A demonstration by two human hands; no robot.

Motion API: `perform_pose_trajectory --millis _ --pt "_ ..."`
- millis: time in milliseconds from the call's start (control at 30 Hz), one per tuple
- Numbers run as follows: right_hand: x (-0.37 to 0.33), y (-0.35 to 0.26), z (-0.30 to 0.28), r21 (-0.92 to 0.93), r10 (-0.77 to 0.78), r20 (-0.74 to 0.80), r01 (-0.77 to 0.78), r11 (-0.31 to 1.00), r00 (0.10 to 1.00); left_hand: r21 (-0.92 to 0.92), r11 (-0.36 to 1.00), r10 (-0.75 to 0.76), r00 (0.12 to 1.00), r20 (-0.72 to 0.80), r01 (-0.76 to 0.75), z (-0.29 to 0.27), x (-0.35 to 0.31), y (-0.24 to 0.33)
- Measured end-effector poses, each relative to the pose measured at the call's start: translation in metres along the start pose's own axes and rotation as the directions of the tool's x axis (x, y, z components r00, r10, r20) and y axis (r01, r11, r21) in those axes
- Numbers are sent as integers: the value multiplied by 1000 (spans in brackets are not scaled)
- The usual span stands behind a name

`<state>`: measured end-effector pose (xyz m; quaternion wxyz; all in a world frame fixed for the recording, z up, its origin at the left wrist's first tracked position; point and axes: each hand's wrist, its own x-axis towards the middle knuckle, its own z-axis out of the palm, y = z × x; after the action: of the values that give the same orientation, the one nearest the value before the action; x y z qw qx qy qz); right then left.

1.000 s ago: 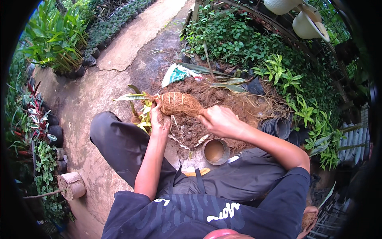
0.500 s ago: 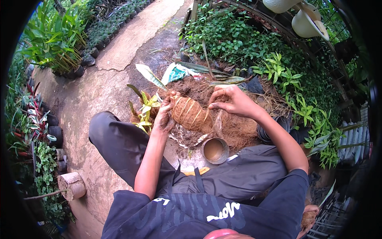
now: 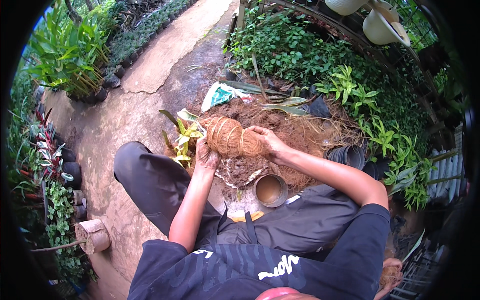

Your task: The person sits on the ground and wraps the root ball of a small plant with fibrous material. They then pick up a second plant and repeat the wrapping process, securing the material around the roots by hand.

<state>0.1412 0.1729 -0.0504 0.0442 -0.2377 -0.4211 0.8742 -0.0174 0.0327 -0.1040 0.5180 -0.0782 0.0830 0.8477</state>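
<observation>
A brown coir bundle (image 3: 225,135), wound round with pale strips, is held up over the dark soil (image 3: 239,173) in front of me. My left hand (image 3: 206,155) is closed on its left end, with most of the fingers hidden behind the fibre. My right hand (image 3: 267,143) grips the right end, thumb and fingers closed on the loose coir. From the left end of the bundle a pale-edged snake plant leaf (image 3: 187,115) pokes out. Below the right hand stands a round pot (image 3: 270,190) of brown water.
Yellow-leaved plants (image 3: 184,137) stand left of the bundle. Beyond it lie a white-and-green plastic bag (image 3: 218,96) and cut leaves (image 3: 289,106). Nested black pots (image 3: 347,156) sit to the right. Another person's hand (image 3: 392,267) with a coir ball shows at lower right.
My right hand has come left and down onto the bundle's right end. The bundle has tipped toward level, its right end rising, and its leaf now looks much shorter.
</observation>
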Motion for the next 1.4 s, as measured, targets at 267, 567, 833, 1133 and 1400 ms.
perform_pose_trajectory --millis 267,567,833,1133,1400 --pt "-4 12 4 -295 -141 -202 77 952 969 -15 999 34 999 12 -34 -15 7 6" --pt "-16 22 21 -815 -324 -85 121 567 942 228 970 129 971 -203 -81 13 -6 -16" --pt "-30 9 45 -906 -138 -87 -20 423 987 196 966 212 954 -213 -171 15 -4 -16" --pt "-28 -20 51 -995 -19 91 90 -41 996 266 939 303 889 -342 -217 10 -2 -6" --pt "-10 -45 36 -963 -178 248 223 -151 952 314 942 -24 957 -287 118 22 -11 -1"
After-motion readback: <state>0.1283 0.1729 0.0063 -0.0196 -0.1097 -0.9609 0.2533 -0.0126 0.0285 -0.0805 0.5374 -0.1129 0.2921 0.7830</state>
